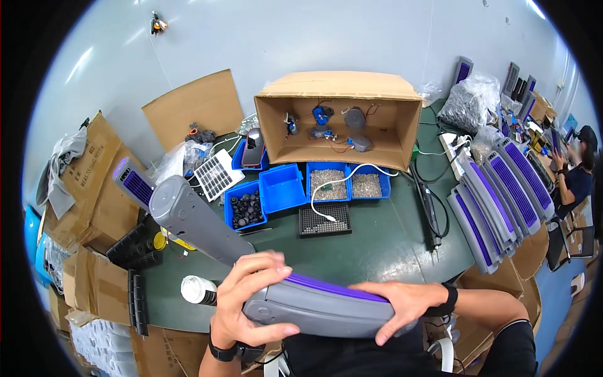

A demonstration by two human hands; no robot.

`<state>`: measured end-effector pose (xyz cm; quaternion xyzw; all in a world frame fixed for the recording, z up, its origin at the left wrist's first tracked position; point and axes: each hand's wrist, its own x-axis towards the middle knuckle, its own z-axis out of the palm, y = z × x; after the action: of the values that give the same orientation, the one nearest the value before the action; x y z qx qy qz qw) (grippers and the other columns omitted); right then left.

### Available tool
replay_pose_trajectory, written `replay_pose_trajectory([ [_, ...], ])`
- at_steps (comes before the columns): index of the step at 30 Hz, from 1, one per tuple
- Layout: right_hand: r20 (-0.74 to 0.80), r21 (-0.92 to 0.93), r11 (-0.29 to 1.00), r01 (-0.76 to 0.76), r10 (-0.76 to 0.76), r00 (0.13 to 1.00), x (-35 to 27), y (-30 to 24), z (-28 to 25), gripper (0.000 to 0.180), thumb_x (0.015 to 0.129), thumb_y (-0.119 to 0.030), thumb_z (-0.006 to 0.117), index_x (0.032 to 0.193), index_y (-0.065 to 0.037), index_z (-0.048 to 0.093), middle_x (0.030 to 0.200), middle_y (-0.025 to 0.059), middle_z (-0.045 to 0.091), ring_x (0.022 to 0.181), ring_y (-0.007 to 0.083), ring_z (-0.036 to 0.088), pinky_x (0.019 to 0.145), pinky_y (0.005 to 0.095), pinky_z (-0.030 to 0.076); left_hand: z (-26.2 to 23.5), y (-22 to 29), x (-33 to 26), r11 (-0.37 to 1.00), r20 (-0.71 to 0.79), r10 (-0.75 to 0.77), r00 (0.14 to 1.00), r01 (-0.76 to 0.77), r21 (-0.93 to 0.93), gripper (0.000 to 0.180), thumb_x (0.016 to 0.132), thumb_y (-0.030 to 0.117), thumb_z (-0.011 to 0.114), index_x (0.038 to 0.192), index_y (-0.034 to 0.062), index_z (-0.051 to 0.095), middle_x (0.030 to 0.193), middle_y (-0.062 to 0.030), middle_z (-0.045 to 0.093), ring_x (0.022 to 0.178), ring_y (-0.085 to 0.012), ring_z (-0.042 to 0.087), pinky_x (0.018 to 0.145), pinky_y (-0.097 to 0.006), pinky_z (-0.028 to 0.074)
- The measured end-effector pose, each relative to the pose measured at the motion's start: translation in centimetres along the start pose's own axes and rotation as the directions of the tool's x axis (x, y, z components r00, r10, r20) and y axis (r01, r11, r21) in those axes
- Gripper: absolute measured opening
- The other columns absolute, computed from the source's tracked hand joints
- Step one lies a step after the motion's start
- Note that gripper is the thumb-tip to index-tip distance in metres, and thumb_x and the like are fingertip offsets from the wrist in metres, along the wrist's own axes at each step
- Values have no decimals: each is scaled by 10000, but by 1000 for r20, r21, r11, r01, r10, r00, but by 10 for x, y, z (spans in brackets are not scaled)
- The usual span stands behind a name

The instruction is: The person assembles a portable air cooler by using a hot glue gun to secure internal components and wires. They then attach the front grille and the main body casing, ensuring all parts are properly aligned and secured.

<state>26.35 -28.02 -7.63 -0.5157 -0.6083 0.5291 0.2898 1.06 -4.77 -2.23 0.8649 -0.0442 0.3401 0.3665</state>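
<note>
A long grey tower fan housing with a purple face (326, 312) lies sideways in front of me at the table's near edge. My left hand (242, 298) wraps its left end, fingers over the top and thumb along the near side. My right hand (407, 305) grips the other end, thumb on the near side. Just beyond my left hand a second grey tower fan housing (198, 217) leans across the table. A white-lidded round container (196, 290) stands left of my left hand.
Blue bins (281, 188) hold black knobs and small metal parts. Behind them, an open cardboard box (339, 86) contains motors. An electric screwdriver (429, 210) lies right of the bins. Several purple-grey fan housings (502, 201) are stacked at right. A co-worker (578, 169) is at far right.
</note>
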Motion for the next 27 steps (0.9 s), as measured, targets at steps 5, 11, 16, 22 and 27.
replay_pose_trajectory([
  [5,-63,278,951,137,-125,990,-32,3,3,1349,653,-599,950,1645,-19,244,1573,224,475,1422,324,509,1189,429,391,13,-24,-19,954,-223,-234,946,178,-241,845,695,582,912,1197,-12,584,1062,-208,679,993,-305,678,886,-439,554],
  [11,-621,-310,910,275,-413,666,-67,-5,40,1148,563,-349,1060,1483,7,474,1410,233,609,1246,332,652,1058,441,517,26,-57,-26,884,-334,-400,854,263,-386,711,832,633,801,1067,-11,611,1025,-200,672,944,-293,677,856,-430,555],
  [16,-666,-346,893,287,-449,596,-63,12,46,932,604,-251,1006,1373,54,575,1229,202,694,1029,340,723,878,387,589,36,-56,-32,845,-252,-461,851,334,-418,492,902,455,730,1034,0,597,1033,-204,655,919,-290,670,850,-428,549],
  [22,-646,-149,964,219,-262,717,-72,15,28,903,629,-254,992,1386,24,587,1260,166,675,1145,286,687,982,381,544,50,-39,-42,821,-340,-546,766,409,-398,326,871,258,725,1033,-11,639,1005,-181,693,944,-248,663,882,-363,514],
  [27,-779,324,936,141,179,601,-38,80,-28,557,900,-386,762,1283,-12,610,1117,84,657,1016,176,623,924,330,478,86,-61,-18,567,-292,-816,499,787,-242,513,1019,460,660,909,-37,712,815,-18,606,836,-94,499,751,-277,396],
])
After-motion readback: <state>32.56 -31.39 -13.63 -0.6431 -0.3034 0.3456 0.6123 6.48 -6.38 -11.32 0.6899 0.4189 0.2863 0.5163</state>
